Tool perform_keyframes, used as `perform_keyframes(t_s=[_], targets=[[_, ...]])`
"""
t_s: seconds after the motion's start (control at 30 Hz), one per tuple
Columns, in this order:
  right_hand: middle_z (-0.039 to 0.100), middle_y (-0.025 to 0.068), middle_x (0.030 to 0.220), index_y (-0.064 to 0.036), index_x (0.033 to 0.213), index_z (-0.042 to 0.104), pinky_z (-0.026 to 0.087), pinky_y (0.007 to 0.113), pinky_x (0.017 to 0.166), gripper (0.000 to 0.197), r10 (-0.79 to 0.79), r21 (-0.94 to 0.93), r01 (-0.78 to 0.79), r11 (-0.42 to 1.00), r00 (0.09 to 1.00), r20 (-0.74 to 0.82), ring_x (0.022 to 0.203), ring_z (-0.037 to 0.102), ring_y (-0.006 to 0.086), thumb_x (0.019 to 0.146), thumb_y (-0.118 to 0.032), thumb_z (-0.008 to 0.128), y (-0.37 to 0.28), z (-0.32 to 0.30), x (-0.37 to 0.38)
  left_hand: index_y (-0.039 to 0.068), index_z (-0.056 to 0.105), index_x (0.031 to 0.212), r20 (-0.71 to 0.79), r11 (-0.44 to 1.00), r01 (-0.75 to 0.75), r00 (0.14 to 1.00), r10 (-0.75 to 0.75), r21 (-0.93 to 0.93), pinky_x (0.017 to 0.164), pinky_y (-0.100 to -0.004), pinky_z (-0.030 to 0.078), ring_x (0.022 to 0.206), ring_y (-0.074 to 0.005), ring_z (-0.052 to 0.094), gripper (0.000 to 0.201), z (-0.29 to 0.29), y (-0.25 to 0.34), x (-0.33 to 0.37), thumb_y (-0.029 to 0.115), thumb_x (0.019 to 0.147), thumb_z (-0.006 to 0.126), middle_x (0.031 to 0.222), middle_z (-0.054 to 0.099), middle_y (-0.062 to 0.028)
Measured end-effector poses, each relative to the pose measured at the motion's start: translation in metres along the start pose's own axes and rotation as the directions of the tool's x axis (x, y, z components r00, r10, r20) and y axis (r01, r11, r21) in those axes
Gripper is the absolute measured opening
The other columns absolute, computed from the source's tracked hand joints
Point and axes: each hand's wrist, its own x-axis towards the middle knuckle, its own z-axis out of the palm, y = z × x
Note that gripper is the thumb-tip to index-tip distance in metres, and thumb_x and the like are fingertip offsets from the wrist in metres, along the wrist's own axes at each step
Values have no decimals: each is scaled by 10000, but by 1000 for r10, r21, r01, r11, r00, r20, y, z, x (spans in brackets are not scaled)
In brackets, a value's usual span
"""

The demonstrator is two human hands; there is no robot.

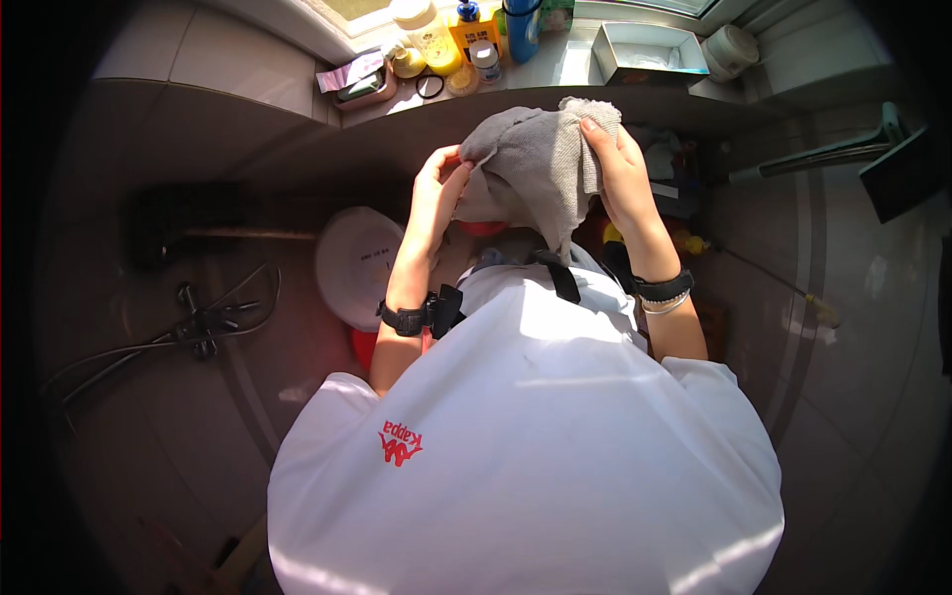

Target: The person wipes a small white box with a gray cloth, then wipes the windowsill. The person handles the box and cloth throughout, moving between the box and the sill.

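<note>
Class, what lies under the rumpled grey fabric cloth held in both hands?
Below the grey cloth, a curved red edge peeks out; its object is unclear. Anything directly behind the cloth is covered.

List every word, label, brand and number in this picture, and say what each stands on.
White shirt: red lettering and emblem, upside down here; readable, but I don't copy out wording.
Yellow bottle: dark print, too small to read surely.
Small bottle: label too small to read.
White basin: dark print, too blurred to read.
Grey cloth: no text visible.
</note>
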Motion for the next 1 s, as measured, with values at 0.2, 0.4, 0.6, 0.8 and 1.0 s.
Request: perform_keyframes(t_s=[0.2, 0.4, 0.6, 0.8, 1.0], targets=[[588, 9, 949, -25, 1069, 546, 438, 218, 755, 225, -69, 69, 75, 995, 994, -84, 835, 539, 63, 949, -213, 518, 2, 8, 0, 40, 609, 1050, -66, 989, 106, 993, -100, 103, 748, -260, 495, 824, -135, 617, 220, -2, -6, -12, 199, 923, 525, 939, 641, -69], [591, 41, 1038, -9, 1147, 522, 435, 243, 847, 301, 101, 143, -115, 983, 990, 98, 945, 545, 95, 952, -239, 507, 17, 21, -14, 17, 386, 1324, 520, 728, 505, 820, -239, -463, 964, -416, 411, 1078, -249, 559, 642, 30, -3, -22, 525, 955, 253, 1225, 535, -146], [606, 59, 1040, 1, 1153, 538, 430, 234, 849, 341, 152, -277, -59, 959, 932, 329, 965, 540, 93, 917, -245, 564, 30, 26, -22, 56, 435, 1296, 487, 421, 415, 871, 73, -806, 925, -391, 462, 1104, -251, 546, 591, 53, -23, -11, 516, 945, 314, 1250, 527, -111], [662, 60, 931, -9, 1042, 618, 493, 229, 722, 281, 169, -317, -55, 947, 923, 345, 838, 619, 106, 950, -248, 503, 2, -18, 3, 56, 592, 1069, 52, 860, -144, 980, 193, -490, 839, -317, 483, 974, -225, 597, 305, 60, 10, -9, 282, 876, 523, 1084, 609, -109], [679, 59, 894, -16, 994, 644, 487, 237, 731, 240, -121, -612, 99, 784, 993, 6, 839, 635, 117, 928, -215, 529, -36, -98, 70, 33, 645, 761, -211, 795, -404, 818, 535, 452, 719, -248, 472, 781, -162, 608, 63, 84, 51, 4, -3, 709, 643, 817, 631, -63]])
